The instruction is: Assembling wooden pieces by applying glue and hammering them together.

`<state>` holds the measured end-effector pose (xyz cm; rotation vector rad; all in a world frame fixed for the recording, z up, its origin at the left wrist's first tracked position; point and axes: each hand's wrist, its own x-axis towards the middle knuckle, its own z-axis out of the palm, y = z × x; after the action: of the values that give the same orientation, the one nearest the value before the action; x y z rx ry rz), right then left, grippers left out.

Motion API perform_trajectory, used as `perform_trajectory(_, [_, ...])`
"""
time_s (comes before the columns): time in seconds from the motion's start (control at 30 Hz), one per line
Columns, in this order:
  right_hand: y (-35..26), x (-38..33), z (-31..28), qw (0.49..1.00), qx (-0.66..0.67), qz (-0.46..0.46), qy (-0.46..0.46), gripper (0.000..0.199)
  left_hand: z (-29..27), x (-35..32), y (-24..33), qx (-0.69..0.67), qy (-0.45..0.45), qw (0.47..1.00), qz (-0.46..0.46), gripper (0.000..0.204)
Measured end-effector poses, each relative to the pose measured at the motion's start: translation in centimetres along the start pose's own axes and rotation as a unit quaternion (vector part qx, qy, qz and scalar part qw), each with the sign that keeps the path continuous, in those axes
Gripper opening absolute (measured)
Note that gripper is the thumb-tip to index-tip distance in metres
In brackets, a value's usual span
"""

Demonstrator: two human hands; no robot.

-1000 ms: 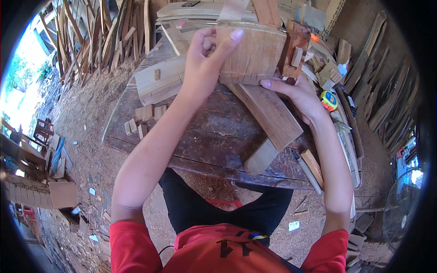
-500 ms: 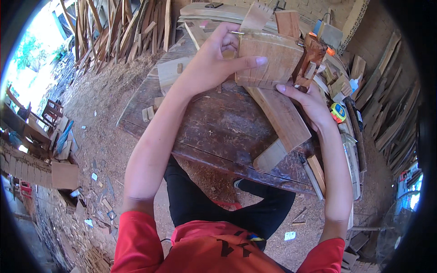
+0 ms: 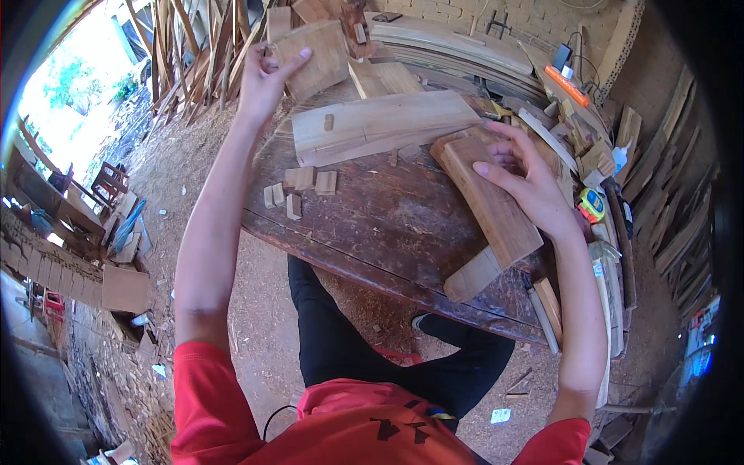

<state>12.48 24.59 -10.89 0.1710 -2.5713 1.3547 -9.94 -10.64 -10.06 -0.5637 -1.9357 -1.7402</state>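
My left hand is at the far left, closed on a joined wooden piece. Its thumb lies over the flat face and its fingers curl behind the edge. Darker wooden parts stick up from the piece's far side. My right hand is over the right of the table, fingers bent and apart. Its thumb is at the surface of a thick brown wooden block; whether it presses on it, I cannot tell. The block slants over a paler wooden strip.
A pale board lies across the worn dark table, with several small wood blocks by it. On the right are a tape measure, an orange tool and a narrow grey bar. Timber leans behind.
The joined wooden piece has moved left and away in my left hand. My right hand has let go of it and stays near the thick block. The pale board behind is uncovered.
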Motion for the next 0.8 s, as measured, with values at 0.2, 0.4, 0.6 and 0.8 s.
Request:
perform_trajectory(0.2, [-0.4, 0.0, 0.2, 0.998, 0.049, 0.021, -0.016, 0.069, 0.5, 0.3, -5.5, -0.017, 0.004, 0.998, -0.055, 0.083])
perform_trajectory(0.4, [-0.5, -0.1, 0.1, 1.000, -0.012, 0.023, -0.003, 0.064, 0.5, -0.1, -5.9, 0.106, -0.041, 0.992, -0.061, 0.088])
perform_trajectory(0.6, [0.2, 0.2, 0.0, 0.999, 0.005, 0.029, -0.014, 0.063, 0.9, -1.3, -4.5, 0.092, -0.041, 0.993, -0.066, 0.091])
perform_trajectory(0.8, [0.1, 0.1, 0.1, 0.999, 0.004, 0.031, -0.014, 0.062, 0.6, -0.9, -5.6, 0.093, -0.048, 0.993, -0.059, 0.091])
